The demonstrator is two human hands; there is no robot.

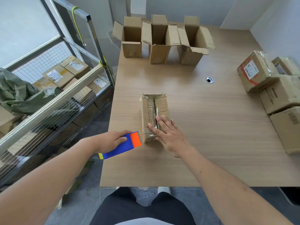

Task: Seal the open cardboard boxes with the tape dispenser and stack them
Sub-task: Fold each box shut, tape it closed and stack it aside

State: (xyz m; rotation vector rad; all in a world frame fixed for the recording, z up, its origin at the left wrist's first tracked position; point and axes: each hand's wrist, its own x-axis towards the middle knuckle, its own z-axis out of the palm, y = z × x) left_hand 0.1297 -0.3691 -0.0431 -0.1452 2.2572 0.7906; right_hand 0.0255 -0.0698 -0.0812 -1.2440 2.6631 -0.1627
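Nearest the camera are the person's dark-trousered legs [142, 208] and two bare forearms reaching out over a wooden table [203, 143]. The left hand [112, 140] is curled round a blue tape dispenser [121, 146] with an orange front end, held just off the table's left edge, its orange end just beside the near end of a closed cardboard box [155, 114]. Whether the dispenser touches the box is hard to tell from this angle. The right hand [168, 135] lies flat on the near part of that box, fingers straight and spread, pressing down beside the seam where the two top flaps meet. Clear tape glints along the seam and over the far end.

At the far side of the table stand three open boxes in a row — the left one [131, 39], the middle one [159, 43] and the right one [193, 44] — all upright with flaps raised or splayed out. A round cable hole [209, 80] sits in the tabletop between them and the right edge. On the right, a pile of taped boxes [276, 95] rests stacked, some bearing labels.

To the left of the table stands a wire-mesh cart [56, 98] holding more labelled boxes and a crumpled green sack [21, 95].
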